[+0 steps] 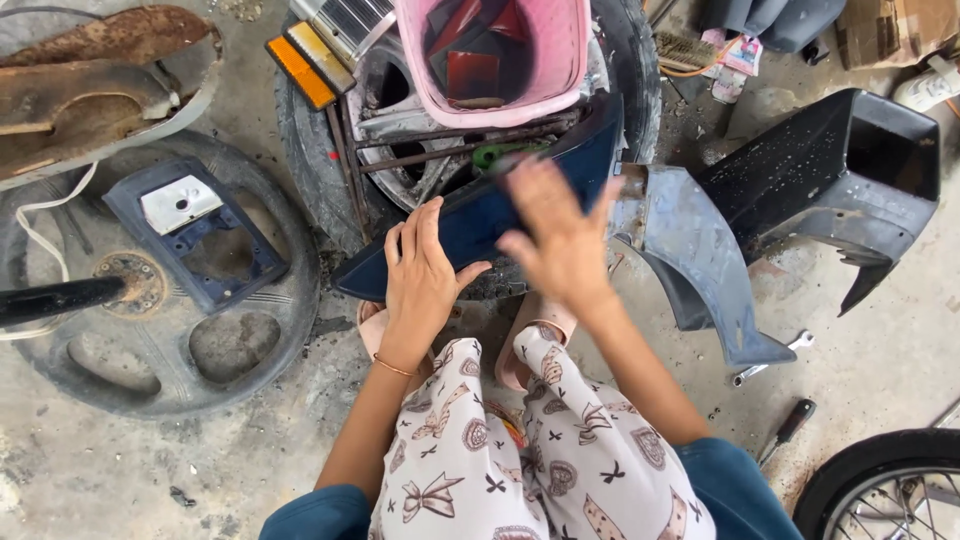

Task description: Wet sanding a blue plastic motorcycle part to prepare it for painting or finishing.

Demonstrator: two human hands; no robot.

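A dark blue plastic motorcycle panel [470,225] lies tilted across a tyre [320,190] in front of me. My left hand [420,280] grips the panel's lower edge, fingers curled over it. Motion-blurred, my right hand [560,240] lies flat on the panel's surface with its fingers spread and holds nothing that I can see. My knees in patterned white trousers [520,450] sit below both hands.
A pink basket [575,60] with dark parts rests on the tyre. A dark fairing [830,190] lies to the right, a spanner [770,362] and a screwdriver [790,425] on the concrete near it. At left are a plastic wheel cover [170,350] and a blue frame [195,235].
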